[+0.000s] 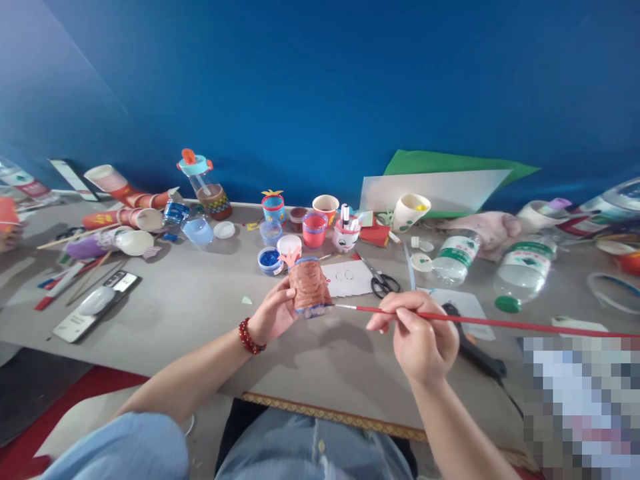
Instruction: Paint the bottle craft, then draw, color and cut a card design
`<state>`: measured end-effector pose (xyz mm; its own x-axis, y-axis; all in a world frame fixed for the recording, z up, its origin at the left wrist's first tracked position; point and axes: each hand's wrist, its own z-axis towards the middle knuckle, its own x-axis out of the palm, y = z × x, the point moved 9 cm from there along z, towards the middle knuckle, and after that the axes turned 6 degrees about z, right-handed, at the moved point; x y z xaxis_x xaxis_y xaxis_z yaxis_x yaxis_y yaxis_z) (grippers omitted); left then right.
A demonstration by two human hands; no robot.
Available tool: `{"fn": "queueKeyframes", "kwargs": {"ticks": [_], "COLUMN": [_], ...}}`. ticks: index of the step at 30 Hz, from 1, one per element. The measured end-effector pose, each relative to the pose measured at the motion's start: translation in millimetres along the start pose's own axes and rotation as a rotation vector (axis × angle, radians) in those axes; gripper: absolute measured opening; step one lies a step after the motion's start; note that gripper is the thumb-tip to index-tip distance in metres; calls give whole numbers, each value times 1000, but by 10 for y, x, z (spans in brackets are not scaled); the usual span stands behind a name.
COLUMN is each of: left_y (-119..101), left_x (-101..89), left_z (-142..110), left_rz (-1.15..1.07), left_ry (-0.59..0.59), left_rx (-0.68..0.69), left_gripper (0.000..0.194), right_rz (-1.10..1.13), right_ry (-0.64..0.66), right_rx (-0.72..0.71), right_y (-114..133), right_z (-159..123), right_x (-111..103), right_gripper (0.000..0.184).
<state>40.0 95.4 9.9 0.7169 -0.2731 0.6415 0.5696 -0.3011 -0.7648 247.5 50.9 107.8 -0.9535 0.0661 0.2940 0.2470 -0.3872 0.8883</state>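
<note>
Blue sleeve [127, 453] nearest; left grip [277, 308] round brown cup [309, 287], right grip [424, 341] pinching brush [505, 324]; scissors [385, 286], paint pot [271, 260] beyond

A wrinkled brown cup [309, 287] (blue at both ends) tilts slightly, with a long red paintbrush [484, 322] at its lower right.

1. A craft workspace; whether classroom or studio cannot be told.
2. A long grey tabletop [190, 287] runs along a plain blue wall [300, 87].
3. Painting shows: an open tub of blue paint [271, 261] and a red paintbrush [480, 320] at a brown craft piece [309, 287].
4. Black-handled scissors [384, 285] lie beside drawn-on paper [346, 277].
5. A green sheet [425, 162] and a white sheet [435, 190] stand along the tabletop's back edge.
6. Decorated red paper cups [123, 218] lie toward its back left corner.
</note>
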Motion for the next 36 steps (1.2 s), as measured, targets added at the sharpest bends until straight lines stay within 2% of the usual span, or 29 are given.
{"fn": "queueKeyframes", "kwargs": {"ticks": [4, 8, 16, 24, 32, 36], "left_y": [5, 15, -5, -37, -8, 19], "left_x": [-4, -7, 92, 138, 82, 48], "left_z": [1, 6, -3, -19, -16, -11], "left_rz": [1, -13, -59, -68, -79, -59], "left_ry": [1, 11, 73, 85, 55, 43], "left_rx": [-6, -17, -27, -30, -41, -43], "left_gripper": [44, 43, 45, 44, 42, 44], "right_rz": [-2, 99, 120, 68, 113, 94], "right_ry": [-12, 66, 213, 179, 160, 175], "right_rx": [-50, -168, -179, -149, -233, -160], "right_y": [58, 202, 169, 136, 236, 143], "right_z": [29, 60, 25, 31, 39, 27], "right_x": [-26, 59, 171, 156, 149, 160], "right_gripper": [22, 26, 27, 22, 27, 28]}}
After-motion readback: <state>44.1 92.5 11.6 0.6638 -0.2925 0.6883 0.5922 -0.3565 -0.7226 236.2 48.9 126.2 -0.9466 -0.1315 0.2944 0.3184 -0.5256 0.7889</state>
